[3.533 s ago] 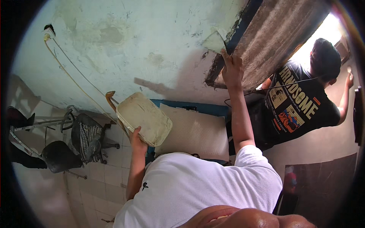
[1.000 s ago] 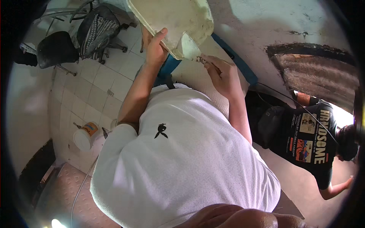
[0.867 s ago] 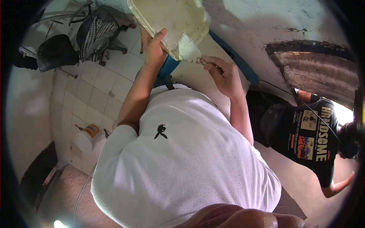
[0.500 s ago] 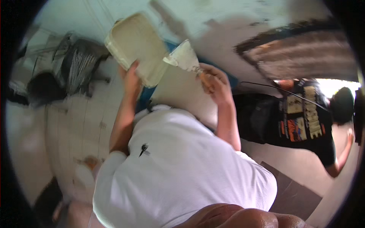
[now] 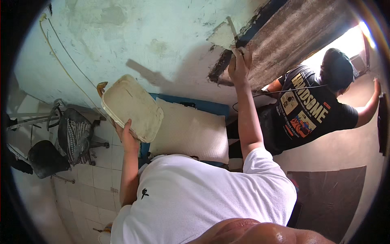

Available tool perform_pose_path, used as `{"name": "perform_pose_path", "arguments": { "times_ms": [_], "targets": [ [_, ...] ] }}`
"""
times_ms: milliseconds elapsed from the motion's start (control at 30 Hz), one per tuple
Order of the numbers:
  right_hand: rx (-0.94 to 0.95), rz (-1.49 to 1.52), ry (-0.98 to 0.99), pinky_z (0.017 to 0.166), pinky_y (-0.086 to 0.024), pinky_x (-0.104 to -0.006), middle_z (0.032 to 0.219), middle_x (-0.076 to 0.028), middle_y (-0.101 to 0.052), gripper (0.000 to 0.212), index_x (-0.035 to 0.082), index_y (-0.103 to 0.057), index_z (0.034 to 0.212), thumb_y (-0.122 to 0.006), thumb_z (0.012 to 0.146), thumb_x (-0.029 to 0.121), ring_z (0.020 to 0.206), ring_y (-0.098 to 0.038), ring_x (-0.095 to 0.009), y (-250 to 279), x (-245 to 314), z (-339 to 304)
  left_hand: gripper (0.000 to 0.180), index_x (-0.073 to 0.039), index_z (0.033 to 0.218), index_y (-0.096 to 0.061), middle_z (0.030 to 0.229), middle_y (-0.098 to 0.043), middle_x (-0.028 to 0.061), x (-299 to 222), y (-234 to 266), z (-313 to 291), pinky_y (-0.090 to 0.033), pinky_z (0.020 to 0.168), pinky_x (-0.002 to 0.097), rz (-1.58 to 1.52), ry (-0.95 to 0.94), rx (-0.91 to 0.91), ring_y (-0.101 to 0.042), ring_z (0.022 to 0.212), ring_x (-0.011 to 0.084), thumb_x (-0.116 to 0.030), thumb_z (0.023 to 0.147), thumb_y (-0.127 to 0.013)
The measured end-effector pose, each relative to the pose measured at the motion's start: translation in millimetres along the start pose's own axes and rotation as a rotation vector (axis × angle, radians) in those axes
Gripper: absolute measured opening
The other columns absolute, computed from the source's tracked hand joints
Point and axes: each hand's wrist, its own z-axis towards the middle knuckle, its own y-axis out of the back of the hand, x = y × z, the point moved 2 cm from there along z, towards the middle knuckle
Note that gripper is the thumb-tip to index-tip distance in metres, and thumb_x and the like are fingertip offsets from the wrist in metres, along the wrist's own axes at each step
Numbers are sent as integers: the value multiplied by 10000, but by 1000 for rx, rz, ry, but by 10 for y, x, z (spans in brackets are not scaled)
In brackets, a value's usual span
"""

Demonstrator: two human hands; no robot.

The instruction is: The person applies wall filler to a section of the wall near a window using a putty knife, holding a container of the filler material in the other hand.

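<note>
My left hand (image 5: 128, 137) grips the near edge of a shallow rectangular off-white plastic tub (image 5: 132, 107), its thumb over the rim. A brown curved handle (image 5: 101, 88) sticks out past the tub's far left corner; the rest of that tool is hidden. My right hand (image 5: 240, 65) is raised to the wall, fingers closed round a putty knife whose handle is mostly covered. The pale wide blade (image 5: 223, 36) lies at or very near the wall, beside the rough dark edge (image 5: 221, 65) of a brownish ribbed panel. Whether the blade touches cannot be told.
A pale green patchy wall (image 5: 162, 44) fills the far side, with a ribbed panel (image 5: 284, 40) at right. Close on the right, a person in a black shirt (image 5: 308, 101) reaches out. A padded white surface (image 5: 191, 130) lies below my hands. Dark chairs (image 5: 75, 134) stand left.
My right hand has moved away from the tub, up and right to the wall with the putty knife. The tub in my left hand appears lower and further left, as the view has shifted.
</note>
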Motion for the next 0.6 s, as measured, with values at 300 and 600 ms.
{"name": "perform_pose_path", "arguments": {
  "times_ms": [300, 600],
  "targets": [
    [136, -195, 5, 870, -438, -454, 1052, -152, -549, 378, 129, -694, 1158, -609, 815, -5, 997, -534, -357, -223, -505, 33, 596, -58, 1425, -355, 1351, -470, 153, 15, -105, -10, -449, 1020, 480, 27, -50, 38, -502, 1245, 328, -180, 887, -577],
    [191, -216, -86, 871, -472, -461, 1067, -163, -563, 365, 134, -660, 1208, -591, 875, 2, 1005, -550, -368, -229, -514, -534, 594, -44, 1423, -364, 1367, -475, 149, 176, 57, 110, -435, 1036, 471, -21, 14, 1, -488, 1270, 324, -198, 895, -589]
  ]
}}
